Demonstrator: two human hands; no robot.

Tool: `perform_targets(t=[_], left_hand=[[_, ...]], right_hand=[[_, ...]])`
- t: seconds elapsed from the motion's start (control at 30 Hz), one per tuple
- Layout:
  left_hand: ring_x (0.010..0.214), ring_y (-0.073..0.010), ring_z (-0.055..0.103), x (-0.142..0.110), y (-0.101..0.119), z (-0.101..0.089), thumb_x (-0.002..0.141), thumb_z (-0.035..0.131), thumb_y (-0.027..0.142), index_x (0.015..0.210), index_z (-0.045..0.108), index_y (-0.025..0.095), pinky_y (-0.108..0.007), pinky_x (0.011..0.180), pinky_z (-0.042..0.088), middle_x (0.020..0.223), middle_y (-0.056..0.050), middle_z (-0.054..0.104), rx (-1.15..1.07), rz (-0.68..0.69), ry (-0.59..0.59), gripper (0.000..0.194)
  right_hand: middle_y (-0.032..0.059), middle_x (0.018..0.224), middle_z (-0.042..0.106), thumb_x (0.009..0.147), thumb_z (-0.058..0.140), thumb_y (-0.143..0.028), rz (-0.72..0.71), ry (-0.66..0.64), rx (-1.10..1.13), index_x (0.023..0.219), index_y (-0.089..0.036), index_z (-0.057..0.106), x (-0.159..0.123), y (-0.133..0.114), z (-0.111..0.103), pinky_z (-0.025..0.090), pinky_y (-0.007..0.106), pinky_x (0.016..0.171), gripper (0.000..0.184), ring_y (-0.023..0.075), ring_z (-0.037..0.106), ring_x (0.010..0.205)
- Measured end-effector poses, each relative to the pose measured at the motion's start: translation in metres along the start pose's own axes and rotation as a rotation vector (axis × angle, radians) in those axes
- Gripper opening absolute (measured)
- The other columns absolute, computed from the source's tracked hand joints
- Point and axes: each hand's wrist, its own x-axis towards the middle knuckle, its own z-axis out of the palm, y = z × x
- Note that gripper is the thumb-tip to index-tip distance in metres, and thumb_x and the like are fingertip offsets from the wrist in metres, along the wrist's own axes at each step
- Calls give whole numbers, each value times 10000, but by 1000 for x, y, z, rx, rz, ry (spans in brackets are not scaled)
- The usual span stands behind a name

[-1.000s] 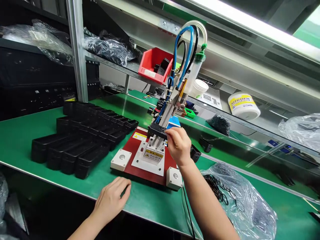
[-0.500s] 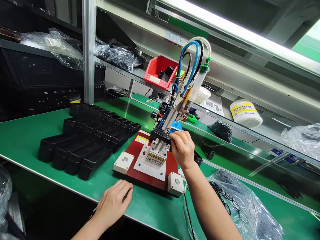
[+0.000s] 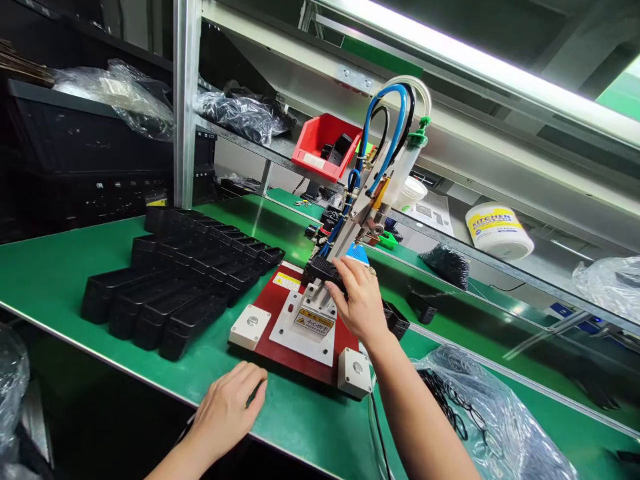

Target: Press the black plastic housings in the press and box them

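My right hand [image 3: 361,300] reaches to a bench-top dispensing machine [image 3: 350,230] with a syringe and blue hoses. Its fingers are stretched out over the right end of a black plastic part [image 3: 323,268], which sits on the metal fixture [image 3: 316,301]. The hand's underside is hidden, so I cannot tell how firmly it touches. On the green table near the front edge, my left hand [image 3: 230,403] lies with fingers extended and thumb apart, holding nothing. The machine's red base [image 3: 270,293] carries two white button boxes [image 3: 251,325], left and right.
Rows of black plastic housings [image 3: 175,267] stand left of the machine. A clear bag [image 3: 493,407] with black rubber rings lies to the right. On the shelf behind are a red bin [image 3: 325,150] and a white tub [image 3: 499,230]. A metal post [image 3: 186,107] rises at left.
My right hand has gone from pinching a thin black ring at the black part to lying over it with fingers extended. My left hand stays put. The view has shifted slightly.
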Motion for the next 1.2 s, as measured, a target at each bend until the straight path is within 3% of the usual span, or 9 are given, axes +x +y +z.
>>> perform_targets(t=[0.13, 0.3, 0.4, 0.5, 0.63, 0.73, 0.97, 1.2], left_hand=[[699, -151, 598, 0, 0, 0, 908, 431, 170, 849, 593, 199, -254, 627, 471, 758, -22, 625, 1, -2, 1, 174], [719, -149, 605, 0, -1, 0, 906, 443, 163, 882, 586, 200, -257, 646, 485, 786, -23, 634, -23, 3, 18, 150], [812, -158, 616, 0, -2, 0, 903, 459, 151, 951, 578, 192, -269, 714, 498, 870, -44, 645, -26, 11, 109, 135], [985, -201, 602, -1, -5, -2, 887, 492, 140, 1062, 570, 184, -332, 852, 486, 1032, -91, 633, 48, 4, 221, 197], [1120, -277, 557, 0, -11, -4, 856, 547, 163, 1165, 547, 190, -433, 924, 438, 1179, -138, 588, 210, -18, 271, 311], [1171, -308, 535, 5, -15, -7, 853, 555, 202, 1195, 535, 194, -461, 936, 415, 1255, -153, 565, 314, -52, 277, 343], [1181, -292, 529, 26, -21, -14, 864, 533, 206, 1193, 531, 183, -471, 964, 373, 1219, -109, 626, 366, 54, 204, 330], [1145, -278, 553, 35, -25, -12, 846, 552, 180, 1177, 533, 184, -464, 964, 376, 1179, -114, 629, 354, 36, 201, 331]], right_hand=[[120, 1285, 586, 944, 481, -431, 9, -113, -23, 1279, -171, 527, -1, -1, 7, 454, 415, 864, 427, 275, 552, 1148], [136, 1355, 523, 944, 490, -322, 46, 46, 42, 1295, -180, 509, -24, -4, 7, 442, 429, 942, 380, 265, 486, 1254], [147, 1380, 489, 917, 507, -238, 96, 142, 81, 1269, -191, 524, -55, -8, 3, 443, 464, 973, 356, 277, 460, 1283], [146, 1388, 479, 892, 532, -207, 160, 158, 87, 1256, -201, 532, -94, -11, 0, 455, 494, 968, 365, 296, 465, 1278], [99, 1171, 642, 894, 533, -216, 234, 21, 128, 1214, -224, 559, -143, -17, -1, 517, 471, 867, 321, 281, 591, 1122], [72, 1086, 677, 897, 513, -200, 257, -55, 175, 1154, -247, 590, -167, -25, 2, 553, 438, 773, 273, 264, 647, 1010], [104, 1125, 652, 885, 517, -191, 307, 89, 162, 1224, -237, 539, -186, -32, 17, 570, 479, 789, 342, 282, 635, 1019], [114, 1055, 635, 877, 505, -167, 366, 181, 202, 1169, -220, 535, -198, -30, 26, 564, 433, 772, 298, 261, 632, 964]])
